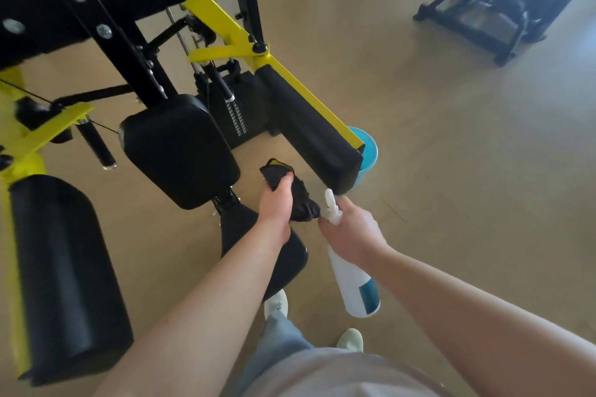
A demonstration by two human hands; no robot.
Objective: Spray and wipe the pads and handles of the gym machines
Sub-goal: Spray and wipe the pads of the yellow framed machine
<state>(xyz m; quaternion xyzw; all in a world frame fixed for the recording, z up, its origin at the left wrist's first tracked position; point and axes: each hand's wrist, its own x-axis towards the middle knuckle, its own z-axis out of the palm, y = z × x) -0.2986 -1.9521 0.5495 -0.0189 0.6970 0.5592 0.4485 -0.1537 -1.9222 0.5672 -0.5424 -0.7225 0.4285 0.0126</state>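
Pad (309,129) just above right hand (351,232) gripping bottle (354,284); left hand (277,200) clutches cloth (301,203) beside nozzle (330,203), so spray may soak cloth, missing pad.

We hold a crumpled black cloth (301,203) in our left hand (277,203), white blue-labelled spray bottle (353,284) tilted nozzle-up in our right hand (351,232), long black pad (309,126) just beyond

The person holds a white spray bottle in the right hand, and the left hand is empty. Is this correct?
Not quite. The left hand is not empty: in the head view it grips a black cloth. The right hand does hold the white spray bottle.
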